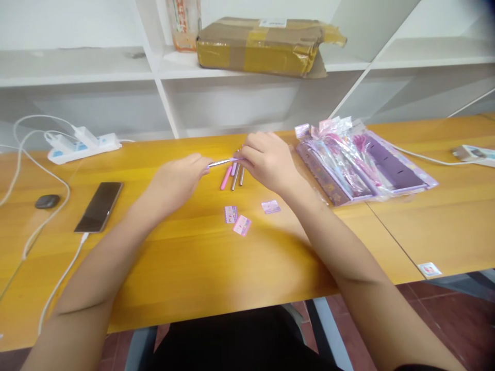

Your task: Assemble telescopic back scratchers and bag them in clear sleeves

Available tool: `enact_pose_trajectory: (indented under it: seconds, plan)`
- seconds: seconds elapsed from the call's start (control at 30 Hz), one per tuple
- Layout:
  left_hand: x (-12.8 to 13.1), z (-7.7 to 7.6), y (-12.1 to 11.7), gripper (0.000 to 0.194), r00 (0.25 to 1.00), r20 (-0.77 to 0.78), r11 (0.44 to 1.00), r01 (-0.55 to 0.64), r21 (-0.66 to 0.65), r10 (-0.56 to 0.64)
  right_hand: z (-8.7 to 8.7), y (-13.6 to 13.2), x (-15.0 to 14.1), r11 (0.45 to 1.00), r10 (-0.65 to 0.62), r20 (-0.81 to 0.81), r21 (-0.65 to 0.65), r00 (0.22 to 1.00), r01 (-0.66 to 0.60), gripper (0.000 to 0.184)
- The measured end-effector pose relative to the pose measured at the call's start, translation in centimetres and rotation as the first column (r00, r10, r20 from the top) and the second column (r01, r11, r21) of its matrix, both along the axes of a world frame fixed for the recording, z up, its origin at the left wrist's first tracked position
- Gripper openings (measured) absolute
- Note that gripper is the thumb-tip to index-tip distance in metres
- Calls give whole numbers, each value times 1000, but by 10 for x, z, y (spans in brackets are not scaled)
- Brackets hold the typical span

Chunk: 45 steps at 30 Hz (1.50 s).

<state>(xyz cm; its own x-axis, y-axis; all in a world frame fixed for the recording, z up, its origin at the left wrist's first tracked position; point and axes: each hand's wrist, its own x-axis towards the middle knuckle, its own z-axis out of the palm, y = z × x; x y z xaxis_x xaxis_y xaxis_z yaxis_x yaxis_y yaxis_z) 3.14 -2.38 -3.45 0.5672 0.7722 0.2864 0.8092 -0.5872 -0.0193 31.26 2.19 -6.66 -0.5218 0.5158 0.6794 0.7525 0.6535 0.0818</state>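
A slim silver-and-purple pen (pixel 219 163) spans the gap between my hands, above the table. My left hand (pixel 178 178) is closed on its left end. Closed round the other end is my right hand (pixel 267 158), whose fingers hide much of that end. Just below the pen, a pink pen part (pixel 226 178) and slim silver pieces (pixel 235 178) lie on the table, partly covered by my right hand. Nearer to me are small printed cards: a purple one (pixel 231 214), a pink one (pixel 242 225) and a lilac one (pixel 270 206).
To the right stands a purple box (pixel 398 162) with plastic-wrapped items (pixel 348 159). A phone (pixel 99 207) on a white cable, a dark earbud case (pixel 47 201) and a power strip (pixel 85 148) are at left. A taped cardboard box (pixel 263 49) sits on the shelf.
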Motion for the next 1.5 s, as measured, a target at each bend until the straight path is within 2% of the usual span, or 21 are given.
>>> enact_pose_trajectory:
  seconds: [0.1,0.2,0.33,0.4,0.47,0.53,0.6,0.67,0.7,0.8,0.83,0.97,1.0,1.1,1.2,1.37,1.5]
  plan:
    - [-3,-7,5,29,999,-27,998,20,64,-18,1,0,0,1000,-26,2,4,1000,26,25]
    - [-10,-13,16,32,1000,-18,996,27,82,-26,1,9,11,997,-76,2,16,997,76,23]
    - [-39,-7,38,35,999,7,994,-34,102,34,6,34,59,969,-249,-16,12,968,249,20]
    - [-63,1,50,37,994,2,983,-111,145,112,13,45,99,912,-410,-22,-15,912,409,14]
    - [-90,9,61,38,984,-2,970,-173,169,176,19,52,143,814,-581,-25,-29,814,580,7]
    - [-114,14,67,41,974,10,959,-225,173,227,21,54,186,697,-717,-45,-32,696,716,8]
    - [-128,16,70,46,968,20,953,-250,170,250,19,52,220,592,-805,-81,-30,588,806,11]
    - [-132,16,70,51,966,8,953,-256,165,258,13,47,241,557,-828,-114,-40,550,830,13]
    - [-130,16,70,54,965,-5,952,-258,162,262,10,44,247,567,-820,-129,-51,557,822,15]
    - [-121,14,68,58,961,-44,953,-262,153,271,6,40,251,637,-768,-172,-95,618,765,19]
    - [-118,14,68,57,962,-48,953,-258,158,268,7,41,250,643,-763,-186,-118,619,757,18]
    - [-118,12,72,48,977,12,963,-212,168,213,14,47,246,594,-804,-227,-241,550,768,11]
    - [-120,11,74,47,979,32,964,-203,172,200,16,48,245,598,-800,-244,-255,548,760,10]
    - [-126,7,79,51,984,66,963,-174,207,164,19,46,245,658,-751,-289,-255,593,709,10]
    - [-130,5,81,54,986,99,961,-154,229,134,20,42,244,680,-732,-285,-257,619,686,9]
    - [-132,6,79,50,986,128,974,-133,184,111,24,45,238,630,-777,-198,-238,598,740,14]
    - [-137,9,79,56,988,115,981,-120,150,103,28,45,231,584,-811,-102,-212,577,783,17]
